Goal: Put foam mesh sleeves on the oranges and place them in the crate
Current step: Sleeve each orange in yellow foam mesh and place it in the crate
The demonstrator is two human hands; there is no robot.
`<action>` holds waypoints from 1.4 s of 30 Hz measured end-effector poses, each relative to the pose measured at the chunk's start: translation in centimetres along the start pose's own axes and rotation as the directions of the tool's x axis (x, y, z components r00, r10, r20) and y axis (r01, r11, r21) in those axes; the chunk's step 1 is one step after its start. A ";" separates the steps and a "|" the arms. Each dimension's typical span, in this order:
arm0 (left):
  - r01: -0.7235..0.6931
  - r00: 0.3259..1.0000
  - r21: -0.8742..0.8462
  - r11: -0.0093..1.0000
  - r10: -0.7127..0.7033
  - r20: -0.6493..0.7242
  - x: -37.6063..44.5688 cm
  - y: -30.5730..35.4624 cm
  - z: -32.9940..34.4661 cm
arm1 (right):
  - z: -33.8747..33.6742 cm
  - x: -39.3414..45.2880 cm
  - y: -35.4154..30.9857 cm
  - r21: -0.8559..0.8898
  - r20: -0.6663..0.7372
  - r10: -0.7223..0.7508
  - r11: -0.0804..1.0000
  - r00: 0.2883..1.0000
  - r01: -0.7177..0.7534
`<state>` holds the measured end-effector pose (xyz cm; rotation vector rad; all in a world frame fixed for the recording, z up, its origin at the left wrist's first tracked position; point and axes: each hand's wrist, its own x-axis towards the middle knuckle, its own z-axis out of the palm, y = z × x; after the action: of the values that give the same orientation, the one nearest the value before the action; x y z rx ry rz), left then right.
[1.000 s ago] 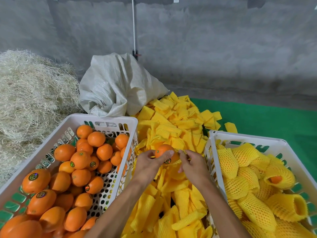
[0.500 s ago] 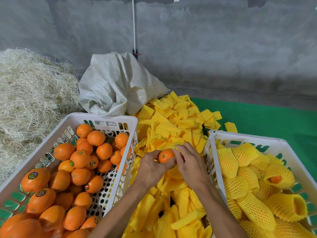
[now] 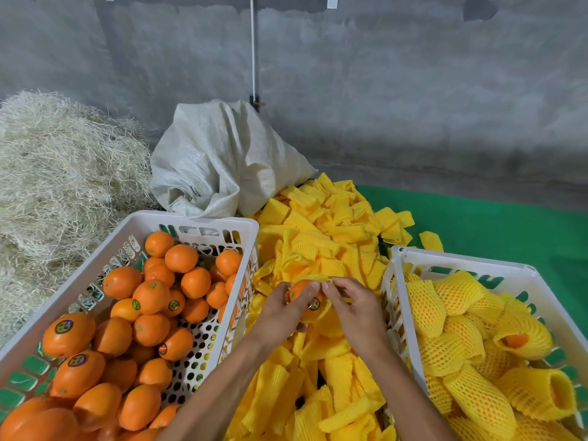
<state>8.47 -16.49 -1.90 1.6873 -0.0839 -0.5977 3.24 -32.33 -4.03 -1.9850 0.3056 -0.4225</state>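
Observation:
Between the two crates, my left hand (image 3: 280,311) and my right hand (image 3: 356,310) hold one orange (image 3: 300,291) with a round sticker. A yellow foam mesh sleeve (image 3: 313,277) is stretched over its top edge, and the fingers of both hands pinch the sleeve's rim. A white crate (image 3: 203,222) on the left is full of bare oranges (image 3: 152,296). A white crate (image 3: 461,261) on the right holds several sleeved oranges (image 3: 458,292).
A heap of loose yellow foam sleeves (image 3: 318,237) lies between and beyond the crates. A white woven sack (image 3: 219,160) sits behind it, straw (image 3: 60,173) is piled at the left, and green matting (image 3: 496,227) covers the floor at the right.
The orange has turned so its sticker faces me again. A sleeve is now stretched over the orange's top, with both hands pulling at its rim.

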 end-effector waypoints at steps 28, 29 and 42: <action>-0.131 0.935 0.132 0.983 0.167 -0.313 0.9 -0.2 -0.5 | 1.1 -1.3 -3.3 -0.504 0.027 -0.400 0.786 0.916 0.358; -0.152 0.922 0.240 0.959 0.225 -0.316 0.7 -0.4 -0.7 | 1.0 -1.4 -3.3 -0.522 0.036 -0.386 0.779 0.922 0.347; -0.211 0.958 0.249 0.945 0.250 -0.140 0.4 -0.4 -0.5 | 0.6 -0.5 -1.8 -0.366 -0.051 -0.191 0.917 0.980 0.160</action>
<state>8.91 -16.11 -2.41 1.9151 -0.2340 -0.2727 3.13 -30.85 -2.74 -2.3703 0.2740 -0.6031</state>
